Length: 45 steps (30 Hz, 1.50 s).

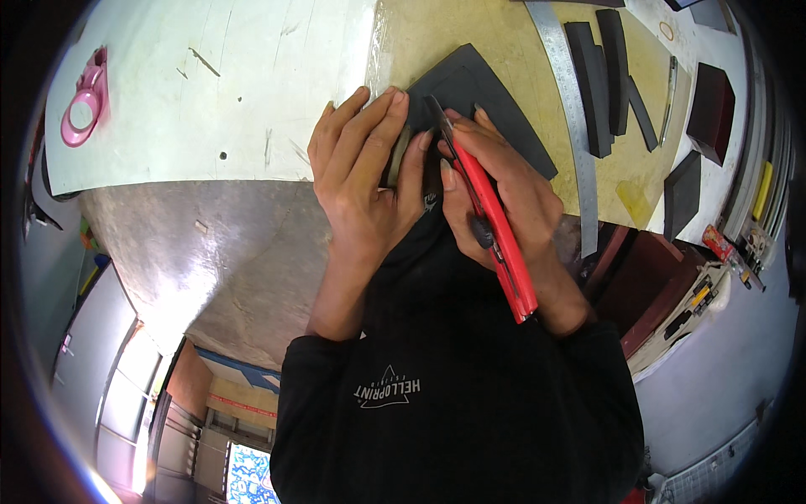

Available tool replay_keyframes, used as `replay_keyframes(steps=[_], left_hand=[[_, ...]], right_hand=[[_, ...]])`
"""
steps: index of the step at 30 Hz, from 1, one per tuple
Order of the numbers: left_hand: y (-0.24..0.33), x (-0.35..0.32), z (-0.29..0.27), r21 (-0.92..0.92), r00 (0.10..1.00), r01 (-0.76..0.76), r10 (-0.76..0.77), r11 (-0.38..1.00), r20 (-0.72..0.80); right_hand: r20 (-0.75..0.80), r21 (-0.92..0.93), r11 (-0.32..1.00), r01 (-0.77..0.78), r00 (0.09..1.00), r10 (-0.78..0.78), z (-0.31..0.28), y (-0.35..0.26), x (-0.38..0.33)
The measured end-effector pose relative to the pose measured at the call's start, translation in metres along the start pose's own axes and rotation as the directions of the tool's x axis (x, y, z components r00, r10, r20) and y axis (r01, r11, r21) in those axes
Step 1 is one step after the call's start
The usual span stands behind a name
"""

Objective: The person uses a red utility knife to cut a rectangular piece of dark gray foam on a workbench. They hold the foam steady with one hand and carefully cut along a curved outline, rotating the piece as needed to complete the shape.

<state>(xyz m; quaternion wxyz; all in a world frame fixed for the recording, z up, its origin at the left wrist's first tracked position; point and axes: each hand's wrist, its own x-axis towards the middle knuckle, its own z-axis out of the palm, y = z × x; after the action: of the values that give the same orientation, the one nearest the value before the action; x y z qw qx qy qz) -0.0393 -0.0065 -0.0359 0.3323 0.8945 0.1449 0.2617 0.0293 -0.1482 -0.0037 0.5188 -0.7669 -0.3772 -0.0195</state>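
Observation:
A dark grey foam-like sheet point(495, 101) lies at the table's near edge, set at an angle. My right hand point(512, 185) grips a red utility knife point(491, 214) like a pen; its blade point(433, 107) reaches the sheet, close to my left thumb. My left hand point(361, 160) is at the sheet's left side, fingers extended together and thumb opposite. Between that thumb and forefinger shows a narrow, curved grey-green piece point(400, 156), partly hidden, whose kind I cannot make out. Both hands cover the sheet's near part.
A steel ruler point(574, 126) lies right of the sheet, beside several black strips point(615, 71). Farther right are a dark red-black block point(710, 113) and a black flat piece point(683, 195). A pink tape dispenser point(86, 101) sits at the far left of the white tabletop point(201, 126).

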Motion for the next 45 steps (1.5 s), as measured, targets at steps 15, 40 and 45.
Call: replay_keyframes(steps=[15, 40, 45], left_hand=[[-0.003, -0.013, -0.005, -0.009, 0.997, -0.033, 0.034, 0.999, 0.068], [0.019, -0.043, 0.030, 0.082, 0.999, 0.027, -0.030, 0.996, 0.031], [0.022, -0.041, 0.029, 0.059, 0.997, 0.054, -0.057, 0.997, 0.046]], right_hand=[[0.090, -0.082, 0.997, 0.016, 0.996, -0.009, -0.002, -0.004, 0.002], [0.204, -0.119, 0.992, -0.047, 0.976, 0.071, -0.022, -0.005, 0.014], [0.226, -0.141, 0.989, -0.041, 0.971, 0.073, -0.026, -0.005, 0.020]])
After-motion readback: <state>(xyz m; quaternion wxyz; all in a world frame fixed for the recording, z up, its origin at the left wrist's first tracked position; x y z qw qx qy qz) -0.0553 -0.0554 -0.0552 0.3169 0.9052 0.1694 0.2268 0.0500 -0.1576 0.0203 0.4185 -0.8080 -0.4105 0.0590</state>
